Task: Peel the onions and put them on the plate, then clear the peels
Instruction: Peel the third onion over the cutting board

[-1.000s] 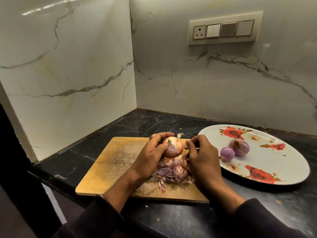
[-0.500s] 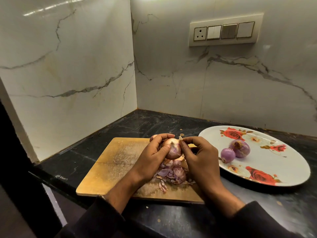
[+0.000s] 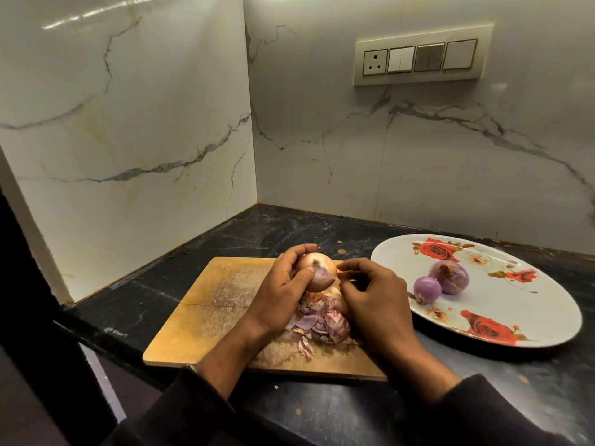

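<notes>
Your left hand (image 3: 280, 294) grips the onion (image 3: 317, 273) above the far edge of the cutting board (image 3: 206, 310), thumb across its skin; your right hand (image 3: 373, 300) hovers just beside it, fingers (image 3: 349, 267) curled, holding nothing you can make out; peels (image 3: 322, 320) lie heaped on the board beneath; two peeled onions (image 3: 439, 281) sit touching on the plate (image 3: 531, 304) at the worktop's right
</notes>
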`<state>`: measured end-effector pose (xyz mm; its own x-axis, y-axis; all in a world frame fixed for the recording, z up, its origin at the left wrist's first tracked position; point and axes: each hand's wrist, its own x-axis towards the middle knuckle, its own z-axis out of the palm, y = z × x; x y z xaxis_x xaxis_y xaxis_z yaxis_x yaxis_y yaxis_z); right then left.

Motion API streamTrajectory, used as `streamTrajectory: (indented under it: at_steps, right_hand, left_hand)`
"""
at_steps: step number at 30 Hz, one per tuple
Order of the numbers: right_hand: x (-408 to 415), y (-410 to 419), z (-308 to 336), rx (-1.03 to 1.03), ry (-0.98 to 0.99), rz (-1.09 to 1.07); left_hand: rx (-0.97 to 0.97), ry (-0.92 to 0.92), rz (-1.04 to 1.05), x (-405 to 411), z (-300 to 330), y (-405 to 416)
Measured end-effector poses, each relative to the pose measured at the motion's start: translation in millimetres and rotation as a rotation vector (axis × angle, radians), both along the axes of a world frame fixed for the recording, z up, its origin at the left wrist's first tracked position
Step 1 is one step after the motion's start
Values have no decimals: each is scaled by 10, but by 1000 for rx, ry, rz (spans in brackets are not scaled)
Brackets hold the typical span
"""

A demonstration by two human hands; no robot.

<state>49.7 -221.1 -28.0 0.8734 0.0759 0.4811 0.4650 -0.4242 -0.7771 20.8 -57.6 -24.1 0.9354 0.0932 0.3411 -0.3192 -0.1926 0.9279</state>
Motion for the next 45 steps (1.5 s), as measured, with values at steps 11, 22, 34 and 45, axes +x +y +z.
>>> streamTrajectory:
  at_steps: [11,22,34,45]
  right_hand:
    - [20,-20,40,108,-58,119]
    - [91,-127,84,-20,-46,176]
    - [58,-132,91,-44,-35,227]
    - [-54,-73,86,-101,-219,146]
  left_hand:
    - [68,7,-34,-3,-2,4]
    - [117,24,-55,-15,4,22]
    - [142,24,-39,-18,13,21]
    - [164,37,-61,-22,-2,25]
